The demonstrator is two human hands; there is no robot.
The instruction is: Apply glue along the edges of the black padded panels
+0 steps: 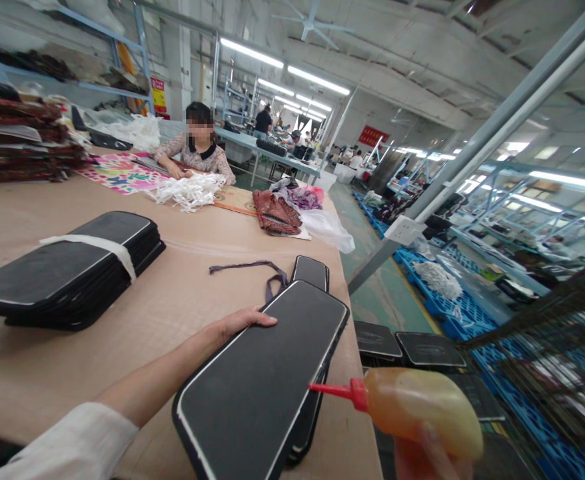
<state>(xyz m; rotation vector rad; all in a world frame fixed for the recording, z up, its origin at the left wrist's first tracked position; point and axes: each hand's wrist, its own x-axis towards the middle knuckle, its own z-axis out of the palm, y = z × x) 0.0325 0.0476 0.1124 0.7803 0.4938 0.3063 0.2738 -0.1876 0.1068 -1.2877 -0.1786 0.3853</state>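
My left hand [240,321] lies flat on the table with its fingers stretched out against the left edge of a black panel with white piping [262,373], the top one of a small stack near the table's right edge. My right hand [425,453] shows only in part at the bottom of the view, closed round a yellowish squeeze bottle [422,407]. The bottle's red nozzle [340,391] points left and hovers just over the panel's right edge.
A strapped stack of black panels [72,270] lies at the left. A dark strap [260,270] and another panel [311,272] lie beyond. A seated person [197,150] works at white strips [187,190]. More panels [407,347] sit below the table's right edge.
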